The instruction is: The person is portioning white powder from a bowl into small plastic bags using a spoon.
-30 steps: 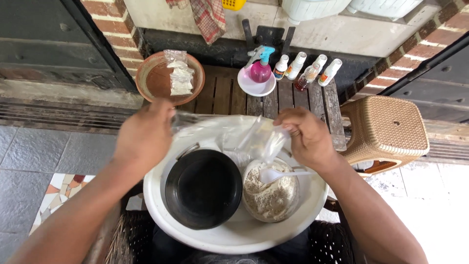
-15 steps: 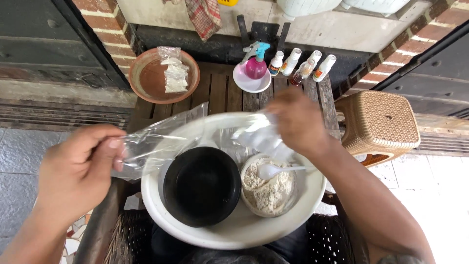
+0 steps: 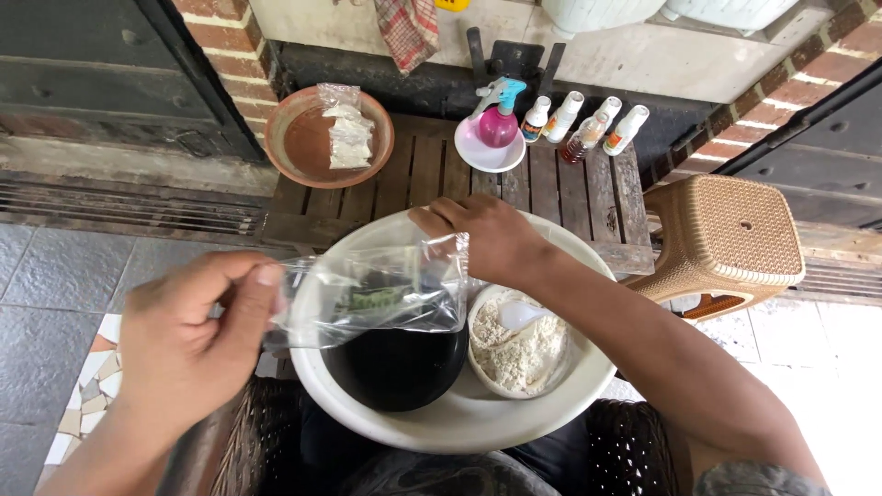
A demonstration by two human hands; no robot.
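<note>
slatted wooden table [image 3: 432, 174] (weathered), brick wall [image 3: 230, 37], tiled floor [image 3: 55, 276]

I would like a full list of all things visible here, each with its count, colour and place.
plastic bag: 1, clear with something green inside, stretched between both hands over the basin
basin: 1, white, nearest the camera
black bowl: 1, inside the basin, left
white bowl of powder: 1, inside the basin, right, with a white spoon
clay dish: 1, brown, on the wooden table, holding small clear packets
spray bottle: 1, pink and blue, on a white saucer
small bottles: about 4, white caps, right of the saucer
stool: 1, tan, right
checked cloth: 1, red, top
left hand: pinches the bag's left edge
right hand: holds the bag's right edge
</note>
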